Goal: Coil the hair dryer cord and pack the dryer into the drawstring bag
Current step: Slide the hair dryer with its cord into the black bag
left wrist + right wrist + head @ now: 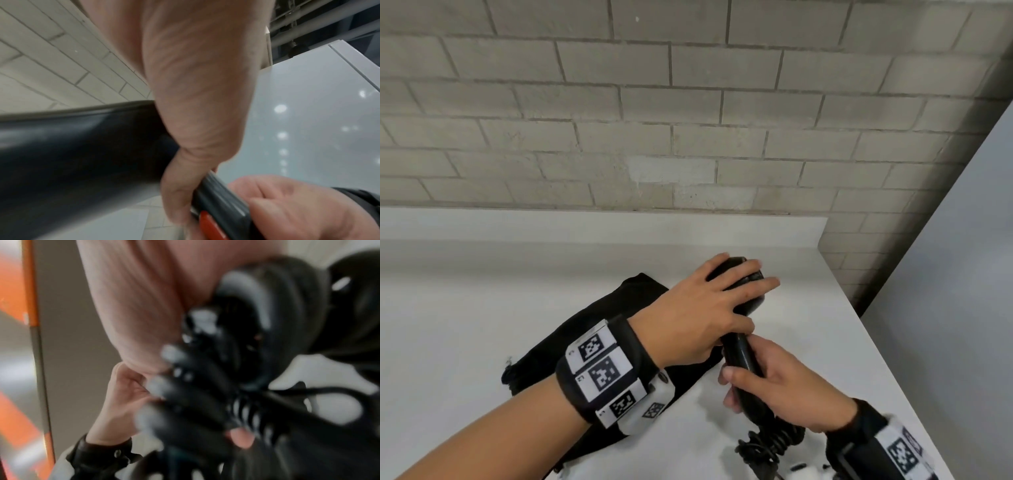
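Observation:
The black hair dryer [740, 353] is held just above the white table [482, 308], right of centre. My left hand [709, 308] lies over its barrel with the fingers draped across it, and the thumb hooks round the top of the handle [218, 191]. My right hand [767, 387] grips the handle lower down. A red switch [209, 222] shows on the handle. The black cord [767, 442] hangs bunched in loops from the handle's end; it is blurred in the right wrist view [246, 410]. Under my left wrist the black drawstring bag [592, 329] lies flat.
A grey brick wall [688, 102] runs along the back of the table. The table's right edge [876, 342] lies close to the dryer, with grey floor beyond. Something small and white [798, 467] sits by the cord at the bottom edge.

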Action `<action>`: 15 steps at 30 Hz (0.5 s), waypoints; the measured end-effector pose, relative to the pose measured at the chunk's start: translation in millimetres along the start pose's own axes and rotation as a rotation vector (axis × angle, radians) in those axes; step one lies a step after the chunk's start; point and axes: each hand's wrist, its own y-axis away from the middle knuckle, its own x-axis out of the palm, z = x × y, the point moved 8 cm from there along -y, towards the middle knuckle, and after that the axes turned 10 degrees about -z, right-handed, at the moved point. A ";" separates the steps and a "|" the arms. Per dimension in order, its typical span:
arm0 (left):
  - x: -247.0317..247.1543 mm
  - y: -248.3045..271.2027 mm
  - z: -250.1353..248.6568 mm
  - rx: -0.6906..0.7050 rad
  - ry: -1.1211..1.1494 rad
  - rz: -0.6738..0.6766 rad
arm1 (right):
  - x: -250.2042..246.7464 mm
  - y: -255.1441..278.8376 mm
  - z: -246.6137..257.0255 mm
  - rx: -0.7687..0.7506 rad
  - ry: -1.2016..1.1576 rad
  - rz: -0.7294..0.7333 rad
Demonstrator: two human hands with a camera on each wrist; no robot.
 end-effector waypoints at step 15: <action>35.9 214.6 64.5 -0.870 0.518 0.222 | -77.8 43.9 -58.3 0.046 -0.785 -0.614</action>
